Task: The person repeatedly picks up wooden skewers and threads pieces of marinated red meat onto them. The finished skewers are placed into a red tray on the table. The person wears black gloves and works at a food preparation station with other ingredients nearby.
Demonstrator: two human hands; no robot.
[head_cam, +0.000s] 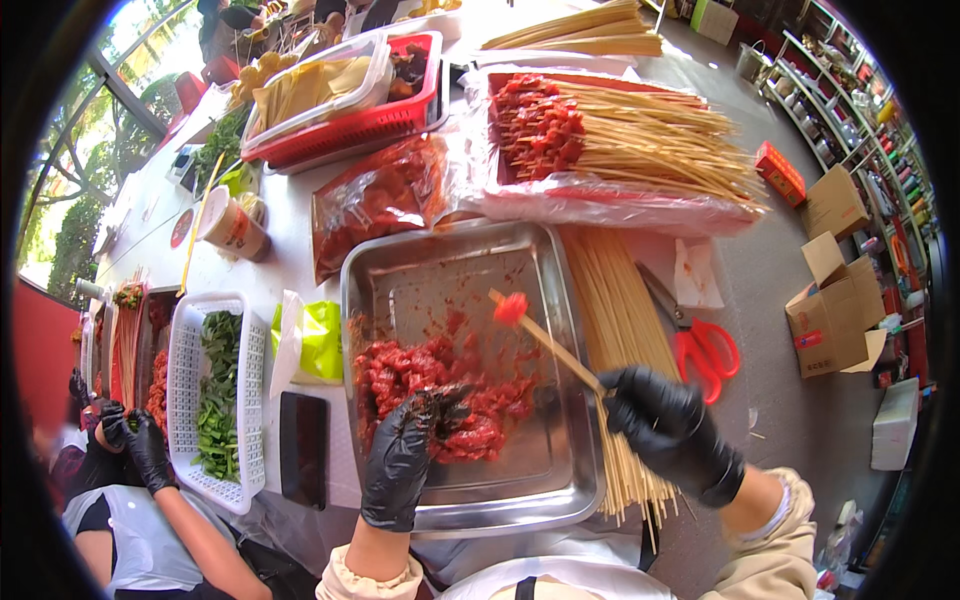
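Observation:
My right hand (664, 424), in a black glove, grips a bamboo skewer (562, 351) that points up and left over the tray. One piece of red meat (511, 308) is threaded near its tip. Below it stands a rectangular stainless steel tray (517, 484) with a heap of cut raw meat (401, 367) in its left and middle part. My left hand (401, 461), gloved in black too, has its smeared fingertips at the meat; whether they pinch a piece is not visible. Under my right hand lies a bundle of bare bamboo skewers (619, 300) along the tray's right side.
Loaded meat skewers (536, 127) fill a plastic-lined box behind the tray, beside a bag of marinated meat (382, 195). Red-handled scissors (705, 356) lie at right. Left are a phone (304, 450), a white basket of greens (255, 420) and a co-worker's gloved hands (146, 450).

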